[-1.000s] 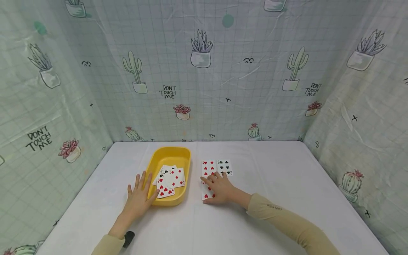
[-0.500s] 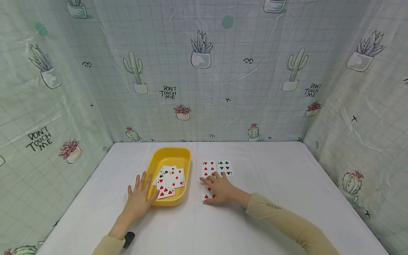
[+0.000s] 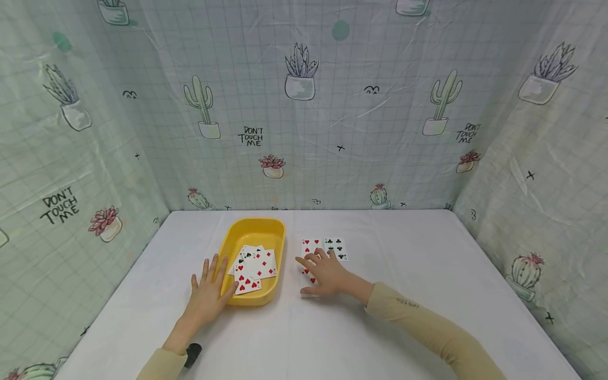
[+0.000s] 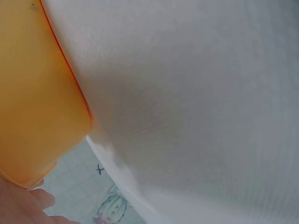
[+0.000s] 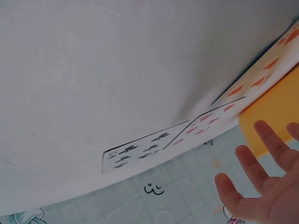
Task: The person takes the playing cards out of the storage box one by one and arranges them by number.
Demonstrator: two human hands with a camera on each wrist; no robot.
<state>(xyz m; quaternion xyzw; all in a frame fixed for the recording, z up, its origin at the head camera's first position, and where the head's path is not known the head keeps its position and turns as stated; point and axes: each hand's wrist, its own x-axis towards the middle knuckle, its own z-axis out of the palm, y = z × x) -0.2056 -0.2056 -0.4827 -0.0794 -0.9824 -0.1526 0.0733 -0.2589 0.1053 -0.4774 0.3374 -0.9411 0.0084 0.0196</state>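
Spread above a heart playing card (image 3: pixel 307 273) is my right hand (image 3: pixel 328 274), its fingers apart and its thumb over the card's near end. It partly hides that card. Just beyond lie a six of hearts (image 3: pixel 311 244) and a six of clubs (image 3: pixel 336 247), face up side by side; the right wrist view shows the clubs card (image 5: pixel 140 151) too. My left hand (image 3: pixel 205 296) rests against the left rim of a yellow tray (image 3: pixel 258 226), fingers straight and thumb over the near-left corner. Inside the tray, several face-up cards (image 3: pixel 263 264) overlap.
A white cloth (image 3: pixel 404 264) covers the table. Patterned fabric (image 3: pixel 380 132) with plant drawings encloses the back and both sides. A black band (image 3: pixel 192 355) shows at the left wrist.
My right hand has risen slightly and shifted away from me, uncovering a strip of the heart card's near end. The left hand and the tray have stayed put.
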